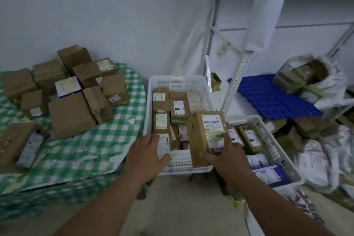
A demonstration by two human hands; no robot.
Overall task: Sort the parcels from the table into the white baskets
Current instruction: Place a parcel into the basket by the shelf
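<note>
right hand [223, 156] grip clamped on labelled parcel [207, 136], left hand [147, 152] flat over white basket [153, 105], label print blurred

The desk [115, 120] wears a green-and-white checked cloth. On it lie brown cardboard parcels [70, 115], some with white labels, and 1 white box with a blue edge [68, 87]. The 2 baskets [151, 105] are white, holding brown parcels with white-and-yellow labels. A blue grid mat [274, 97] covers the shelf.
</note>
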